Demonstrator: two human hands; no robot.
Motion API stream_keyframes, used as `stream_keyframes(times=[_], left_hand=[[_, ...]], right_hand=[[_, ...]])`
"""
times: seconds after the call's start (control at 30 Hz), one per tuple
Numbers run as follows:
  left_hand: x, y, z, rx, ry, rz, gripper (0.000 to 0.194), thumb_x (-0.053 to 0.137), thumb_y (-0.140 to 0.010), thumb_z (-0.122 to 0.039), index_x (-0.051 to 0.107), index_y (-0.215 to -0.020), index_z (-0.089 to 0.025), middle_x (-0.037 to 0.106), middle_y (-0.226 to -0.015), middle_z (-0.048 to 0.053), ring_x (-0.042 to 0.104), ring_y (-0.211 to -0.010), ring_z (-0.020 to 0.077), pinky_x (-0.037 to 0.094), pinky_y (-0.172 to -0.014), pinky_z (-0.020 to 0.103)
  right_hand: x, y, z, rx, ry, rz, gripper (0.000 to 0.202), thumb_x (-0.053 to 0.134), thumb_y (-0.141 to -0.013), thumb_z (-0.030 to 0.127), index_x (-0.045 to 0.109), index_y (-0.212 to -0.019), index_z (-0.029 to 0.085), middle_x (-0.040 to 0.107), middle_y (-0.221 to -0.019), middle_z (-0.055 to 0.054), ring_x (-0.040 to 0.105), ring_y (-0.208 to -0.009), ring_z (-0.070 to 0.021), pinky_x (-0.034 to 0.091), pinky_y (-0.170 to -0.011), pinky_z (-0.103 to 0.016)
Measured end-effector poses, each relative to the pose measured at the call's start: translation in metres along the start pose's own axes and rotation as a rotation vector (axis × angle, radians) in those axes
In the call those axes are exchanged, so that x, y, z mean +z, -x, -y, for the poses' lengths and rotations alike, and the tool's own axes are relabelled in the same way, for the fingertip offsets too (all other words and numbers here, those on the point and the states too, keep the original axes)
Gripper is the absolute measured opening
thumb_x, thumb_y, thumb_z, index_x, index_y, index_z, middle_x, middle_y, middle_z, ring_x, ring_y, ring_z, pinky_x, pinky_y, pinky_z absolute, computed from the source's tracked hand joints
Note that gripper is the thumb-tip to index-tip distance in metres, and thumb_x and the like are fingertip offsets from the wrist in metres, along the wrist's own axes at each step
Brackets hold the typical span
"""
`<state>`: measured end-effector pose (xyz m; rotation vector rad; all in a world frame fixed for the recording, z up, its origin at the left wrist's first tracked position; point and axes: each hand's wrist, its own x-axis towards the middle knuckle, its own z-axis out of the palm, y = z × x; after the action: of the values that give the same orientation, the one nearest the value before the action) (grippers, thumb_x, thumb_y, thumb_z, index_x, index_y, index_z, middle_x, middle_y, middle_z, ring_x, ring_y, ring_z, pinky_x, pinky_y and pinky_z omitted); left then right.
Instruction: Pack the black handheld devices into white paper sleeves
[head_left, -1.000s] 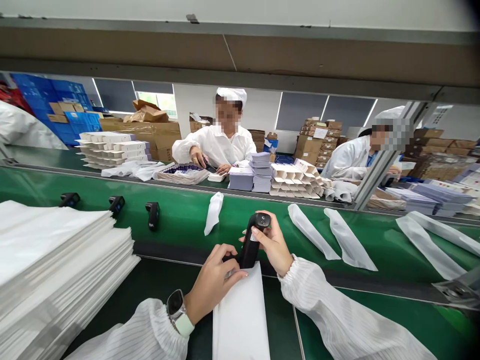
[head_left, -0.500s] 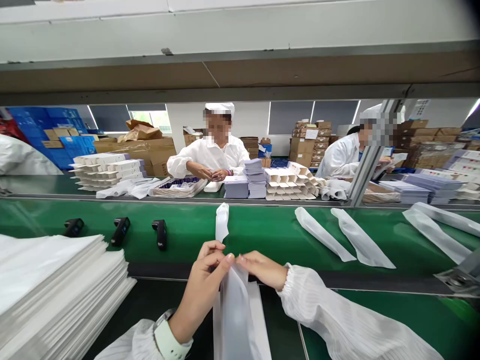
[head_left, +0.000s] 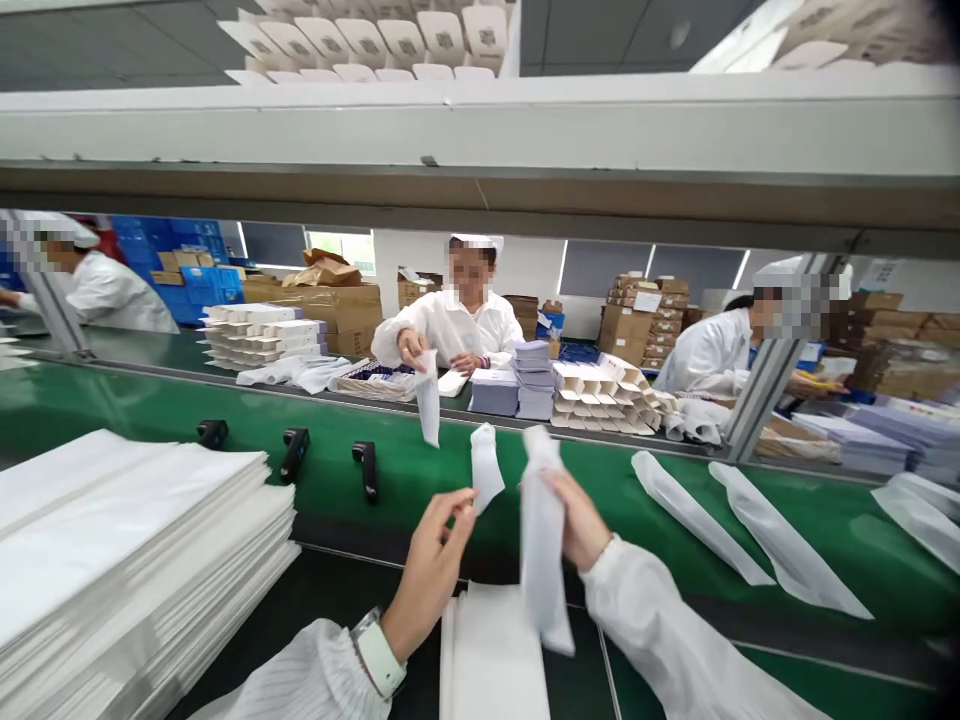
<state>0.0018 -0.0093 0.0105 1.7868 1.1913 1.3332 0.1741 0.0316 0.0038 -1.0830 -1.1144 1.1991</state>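
Note:
A narrow, translucent white sleeve point(head_left: 546, 560) hangs from my right hand point(head_left: 581, 515), whose fingers are closed on its upper part. My left hand point(head_left: 435, 560) is to the left of it, thumb and fingers brought close together; whether anything thin is between them cannot be made out. Just beyond my left fingertips, a short white sleeve point(head_left: 486, 468) lies on the green belt. Below both hands, a stack of white sheets or sleeves point(head_left: 495, 655) rests on the dark work surface.
A tall pile of white sheets point(head_left: 112, 540) stands at the left. Three black devices point(head_left: 296, 455) and more white sleeves point(head_left: 701, 517) lie on the green belt point(head_left: 420, 510). Across it, a person point(head_left: 472, 320) holds a sleeve point(head_left: 427, 398). A metal post point(head_left: 780, 370) rises at right.
My right hand has lifted a sleeve off the stack and moved it right, away from my left hand. The view has shifted. The person opposite now holds up a sleeve.

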Motion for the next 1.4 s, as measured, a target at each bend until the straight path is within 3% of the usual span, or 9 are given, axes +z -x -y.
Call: stream_keyframes(times=[0.07,0.2,0.4,0.53,0.63,0.73,0.97,1.17,1.4], left_hand=[[0.003,0.005,0.014,-0.026,-0.162,0.137,0.020,0.043,-0.077,-0.033,0.053,-0.089,-0.022,0.050,-0.084,0.002,0.047,-0.081,0.0168,0.036,-0.072,0.028],[0.007,0.013,0.030,-0.070,-0.346,0.317,0.015,0.052,-0.068,-0.033,0.053,-0.075,-0.020,0.049,-0.080,0.001,0.044,-0.082,0.0183,0.034,-0.075,0.031],[0.007,0.015,0.037,-0.080,-0.349,0.355,0.013,0.052,-0.067,-0.030,0.049,-0.066,-0.018,0.048,-0.072,-0.002,0.042,-0.076,0.0149,0.033,-0.072,0.027],[0.007,0.016,0.040,-0.072,-0.341,0.379,0.012,0.055,-0.066,-0.029,0.049,-0.065,-0.018,0.050,-0.069,-0.003,0.042,-0.076,0.0148,0.031,-0.071,0.026],[0.007,0.015,0.042,-0.091,-0.314,0.368,0.015,0.055,-0.067,-0.031,0.051,-0.064,-0.017,0.052,-0.070,-0.002,0.042,-0.077,0.0155,0.032,-0.071,0.026],[0.008,0.016,0.042,-0.125,-0.284,0.363,0.014,0.055,-0.067,-0.031,0.055,-0.066,-0.017,0.055,-0.071,-0.001,0.044,-0.078,0.0173,0.033,-0.069,0.026],[0.008,0.018,0.034,0.012,-0.199,0.272,0.015,0.044,-0.070,-0.012,0.057,-0.068,-0.017,0.058,-0.082,0.003,0.048,-0.085,0.0185,0.036,-0.073,0.025],[0.008,0.019,0.035,-0.051,-0.282,0.278,0.016,0.046,-0.073,-0.019,0.057,-0.062,-0.017,0.057,-0.068,0.001,0.048,-0.071,0.0160,0.037,-0.067,0.025],[0.008,0.020,0.032,-0.010,-0.218,0.264,0.023,0.035,-0.083,-0.024,0.057,-0.077,-0.020,0.055,-0.075,0.000,0.046,-0.075,0.0143,0.036,-0.068,0.024]], right_hand=[[-0.031,-0.032,0.002,-0.047,0.301,-0.257,0.048,0.036,-0.071,0.045,0.036,-0.110,0.017,0.057,-0.091,-0.005,0.055,-0.081,-0.0178,0.045,-0.068,-0.029],[-0.080,-0.066,-0.012,-0.047,0.603,-0.408,0.060,0.050,-0.060,0.037,0.034,-0.115,0.020,0.050,-0.103,-0.008,0.043,-0.101,-0.0282,0.031,-0.085,-0.044],[-0.088,-0.067,-0.025,-0.164,1.015,-0.467,0.054,0.046,-0.067,0.033,0.035,-0.118,0.020,0.039,-0.116,-0.012,0.028,-0.111,-0.0324,0.019,-0.088,-0.051],[-0.041,-0.058,-0.012,-0.489,1.134,-0.244,0.044,0.037,-0.075,0.032,0.034,-0.117,0.017,0.047,-0.104,-0.010,0.041,-0.101,-0.0229,0.031,-0.085,-0.039],[0.018,-0.048,-0.011,-0.451,0.999,0.214,0.035,0.036,-0.077,0.031,0.042,-0.110,0.020,0.052,-0.092,-0.006,0.048,-0.088,-0.0171,0.036,-0.080,-0.032],[0.080,-0.051,-0.021,-0.405,0.944,0.465,0.025,0.050,-0.070,0.033,0.056,-0.092,0.023,0.054,-0.084,-0.003,0.051,-0.079,-0.0150,0.037,-0.075,-0.028],[0.148,-0.091,-0.056,-0.261,0.739,0.360,0.049,0.067,-0.052,0.033,0.053,-0.098,0.020,0.053,-0.081,-0.006,0.050,-0.086,-0.0250,0.033,-0.078,-0.039],[0.124,-0.098,-0.059,-0.033,0.358,0.295,0.053,0.054,-0.065,0.026,0.034,-0.113,0.015,0.057,-0.074,-0.005,0.057,-0.075,-0.0209,0.042,-0.070,-0.038],[0.048,-0.058,0.003,0.040,-0.155,0.407,0.078,0.064,-0.057,0.020,0.016,-0.118,0.029,0.060,-0.081,0.001,0.061,-0.074,-0.0181,0.046,-0.068,-0.037]])
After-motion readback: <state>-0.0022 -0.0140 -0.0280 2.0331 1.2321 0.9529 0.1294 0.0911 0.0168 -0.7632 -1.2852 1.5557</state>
